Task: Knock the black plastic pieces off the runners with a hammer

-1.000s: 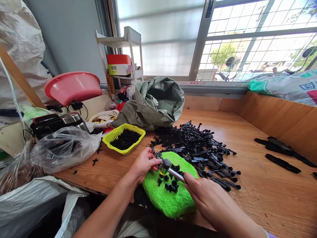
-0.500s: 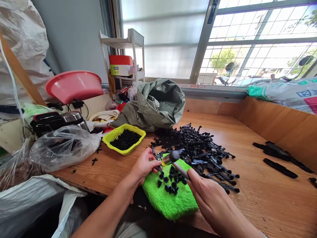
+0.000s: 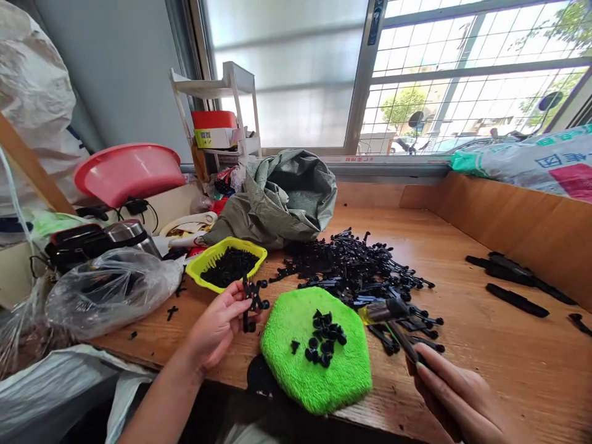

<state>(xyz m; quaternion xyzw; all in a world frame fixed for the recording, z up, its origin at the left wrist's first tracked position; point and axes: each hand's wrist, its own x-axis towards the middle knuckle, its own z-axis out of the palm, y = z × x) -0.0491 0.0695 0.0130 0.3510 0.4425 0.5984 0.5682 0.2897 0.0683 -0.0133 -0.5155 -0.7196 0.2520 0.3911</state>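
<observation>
My left hand (image 3: 221, 324) pinches a black plastic piece (image 3: 253, 302) with several round-ended arms, held up left of the green fuzzy pad (image 3: 296, 376). My right hand (image 3: 456, 388) is closed round the handle of a small hammer (image 3: 386, 310). Its head has a yellow face and a dark face, and it is over the table just past the pad's right edge. Several small black round-headed plugs (image 3: 326, 336) lie on the pad. Behind it spreads a heap of long black plastic pieces (image 3: 351, 262).
A yellow basket (image 3: 197, 271) of small black parts stands behind my left hand. A grey-green woven sack (image 3: 282, 203) lies at the back. Clear plastic bag (image 3: 115, 287) and pink basin (image 3: 129, 172) are on the left. Black strips (image 3: 515, 300) lie at right, near a wooden side board (image 3: 499, 216).
My left hand has lifted away from the pad to the left with the black piece. My right hand has drawn the hammer off to the right. The view has shifted slightly.
</observation>
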